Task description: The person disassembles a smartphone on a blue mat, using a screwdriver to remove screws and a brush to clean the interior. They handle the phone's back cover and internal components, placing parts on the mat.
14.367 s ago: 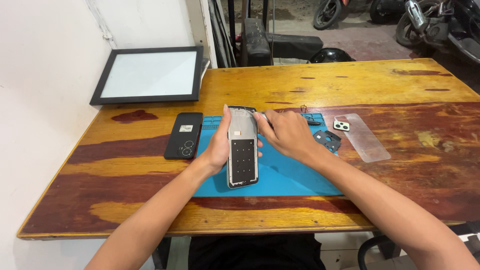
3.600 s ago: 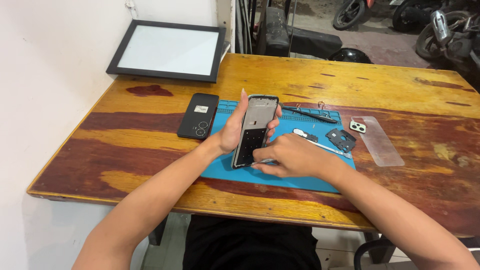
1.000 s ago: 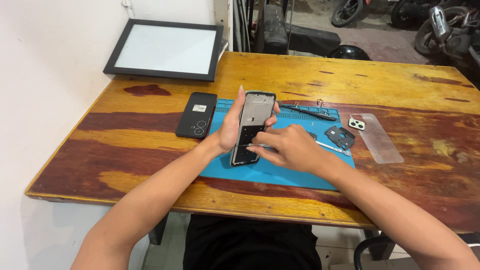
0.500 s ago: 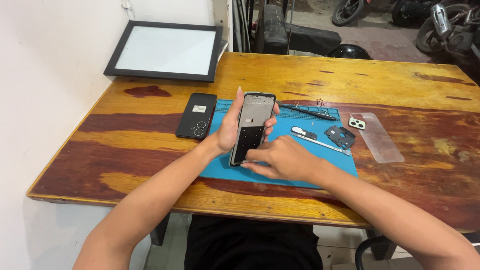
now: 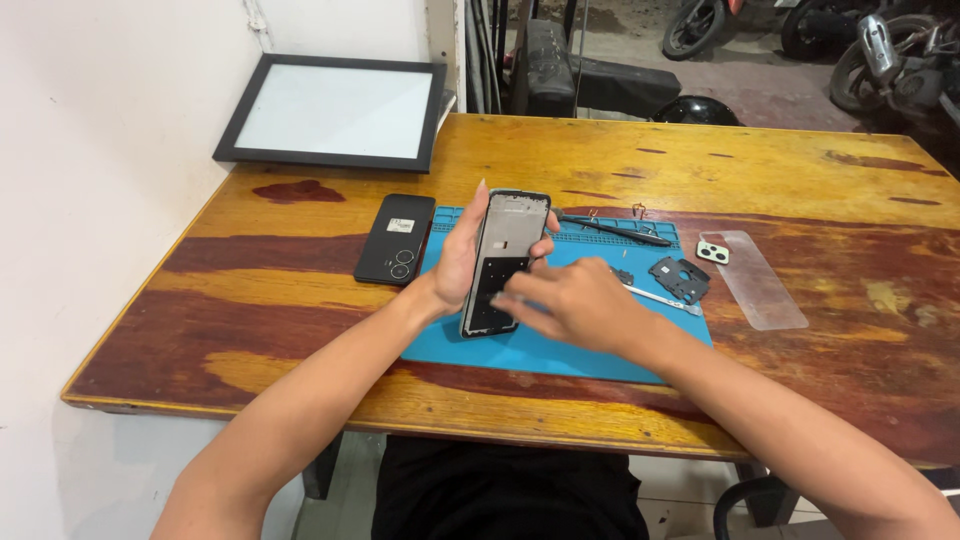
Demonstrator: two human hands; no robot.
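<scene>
My left hand [image 5: 462,255] holds an opened phone frame [image 5: 502,260] tilted up from the blue work mat [image 5: 560,350], its inner side facing me. My right hand [image 5: 568,305] hovers at the frame's lower right edge, blurred by motion, fingers loosely curled; I cannot tell whether it pinches anything. A black phone back cover [image 5: 395,238] lies left of the mat. A thin black tool [image 5: 612,229] rests along the mat's far edge.
A dark plastic bracket [image 5: 680,279], a small camera cover [image 5: 712,251] and a clear film strip [image 5: 760,280] lie right of the mat. A black-framed light panel [image 5: 335,110] leans at the table's far left. Motorbikes stand beyond the table.
My right hand has shifted slightly along the frame's lower part since half a second ago. My left hand keeps the frame tilted up as before.
</scene>
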